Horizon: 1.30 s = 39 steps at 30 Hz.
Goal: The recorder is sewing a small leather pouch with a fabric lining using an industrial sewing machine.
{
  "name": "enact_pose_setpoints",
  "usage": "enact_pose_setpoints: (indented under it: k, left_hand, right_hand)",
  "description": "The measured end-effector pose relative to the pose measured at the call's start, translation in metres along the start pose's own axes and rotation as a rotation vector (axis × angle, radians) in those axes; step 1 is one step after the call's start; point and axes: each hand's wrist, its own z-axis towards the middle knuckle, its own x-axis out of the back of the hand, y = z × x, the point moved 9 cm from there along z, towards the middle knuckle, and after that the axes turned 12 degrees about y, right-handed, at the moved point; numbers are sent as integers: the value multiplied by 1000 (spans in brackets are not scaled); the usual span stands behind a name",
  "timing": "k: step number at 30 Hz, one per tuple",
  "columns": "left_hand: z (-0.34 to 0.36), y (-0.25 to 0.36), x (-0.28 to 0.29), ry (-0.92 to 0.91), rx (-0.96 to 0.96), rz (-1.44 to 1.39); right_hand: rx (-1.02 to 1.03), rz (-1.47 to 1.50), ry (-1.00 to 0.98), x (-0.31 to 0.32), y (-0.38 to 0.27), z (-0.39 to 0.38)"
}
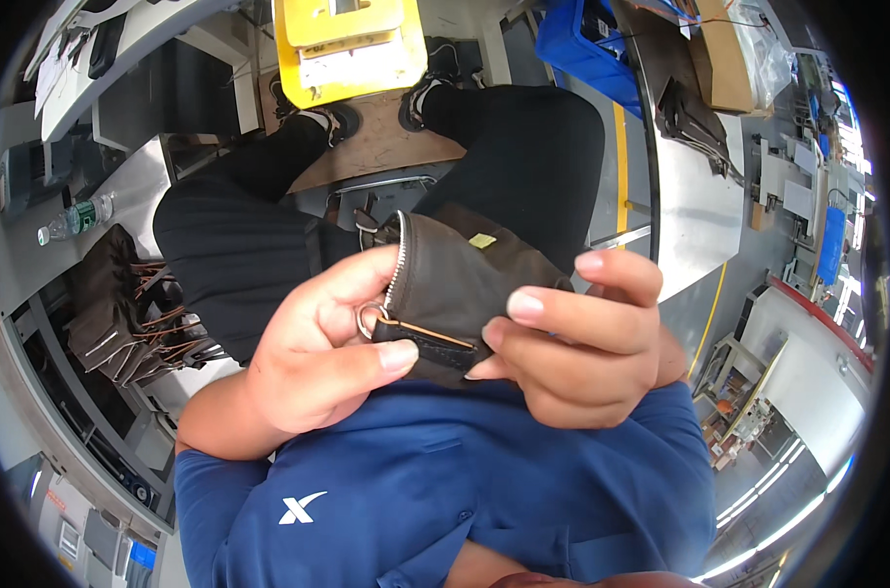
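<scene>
A dark brown zippered pouch [465, 279], apparently leather, is held in front of my chest between both hands. Its metal zipper [399, 263] runs along the left edge, beside a small metal ring [366, 319]. Near my left thumb, a black tab [435, 348] with a thin tan strip along its top lies against the pouch. My left hand [313, 348] grips that zippered end, thumb in front and fingers behind. Fingers of my right hand [587, 358] are curled round the lower right part, partly hiding it. A small yellow sticker [482, 240] shows on the far side.
Dark brown pouches or pieces with tan cords [117, 318] are stacked at left, near a clear plastic bottle [77, 218]. A yellow tray [411, 49] stands beyond my knees. A blue bin [568, 49] and a metal table [695, 230] with dark leather pieces [690, 122] are at right.
</scene>
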Motion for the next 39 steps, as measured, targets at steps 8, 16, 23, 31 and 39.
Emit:
enact_pose_setpoints:
  k: [8, 16, 23, 31, 39]
  left_hand:
    - [-3, 16, -11, -8, -125, 189]
    - [-10, 22, -15, -53, -124, 193]
    - [-11, 25, -16, -63, -147, 275]
    - [-8, 28, -17, -21, -129, 398]
    - [-1, 23, -11, 74, -145, 175]
  right_hand:
    - [58, -52, 112, 9, -9, 6]
    - [65, -44, 155, 11, -13, 8]
    - [83, -41, 166, 9, -14, 9]
    - [215, -56, 69, 1, -18, 9]
    - [98, 56, -99, -12, -5, 7]
